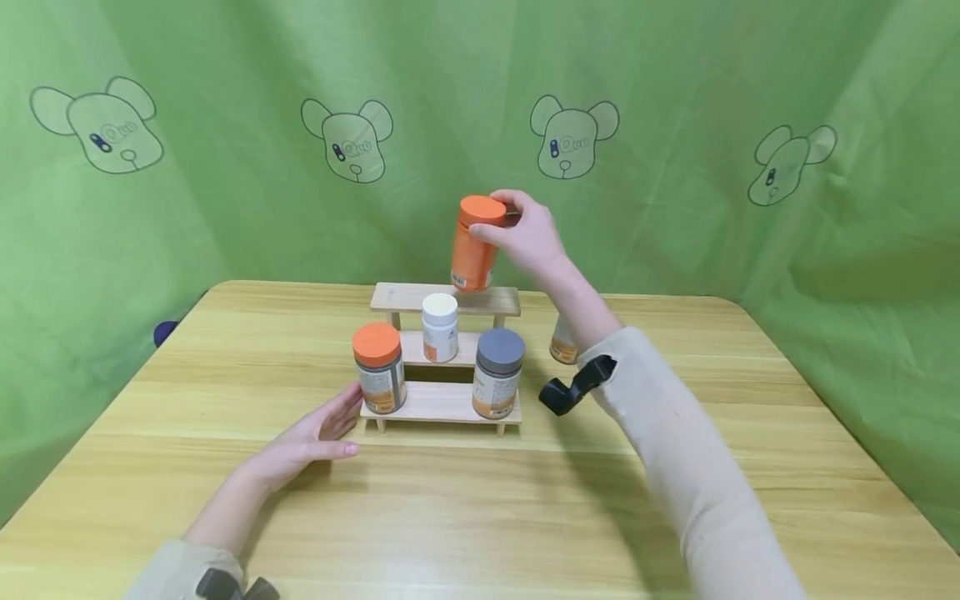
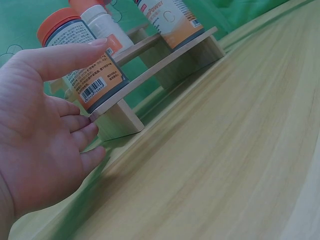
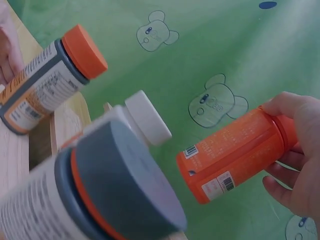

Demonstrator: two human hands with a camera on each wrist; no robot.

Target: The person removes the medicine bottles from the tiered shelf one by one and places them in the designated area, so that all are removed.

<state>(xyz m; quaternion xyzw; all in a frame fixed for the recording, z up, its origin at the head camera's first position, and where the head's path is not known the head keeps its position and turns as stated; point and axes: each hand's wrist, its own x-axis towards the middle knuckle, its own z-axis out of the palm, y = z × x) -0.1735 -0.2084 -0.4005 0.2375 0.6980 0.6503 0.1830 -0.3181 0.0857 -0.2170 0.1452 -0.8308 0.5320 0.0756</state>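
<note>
My right hand (image 1: 531, 237) grips an orange bottle (image 1: 472, 254) around its lid, holding it tilted over the top step of a three-step wooden rack (image 1: 442, 402). In the right wrist view, the bottle's base hangs free of the rack. My left hand (image 1: 303, 446) lies beside the rack's bottom left end, fingers loosely bent and thumb extended. Its fingertips touch or nearly touch the rack's end in the left wrist view. A jar with an orange lid (image 1: 380, 379) and one with a grey lid (image 1: 498, 379) stand on the bottom step. On the middle step stands a white bottle (image 1: 440, 332).
Another jar (image 1: 564, 342) stands on the table right of the rack, partly hidden by my right forearm. The wooden table (image 1: 465, 517) extends around the rack. Behind it hangs a green curtain (image 1: 465, 67) printed with mouse-like heads.
</note>
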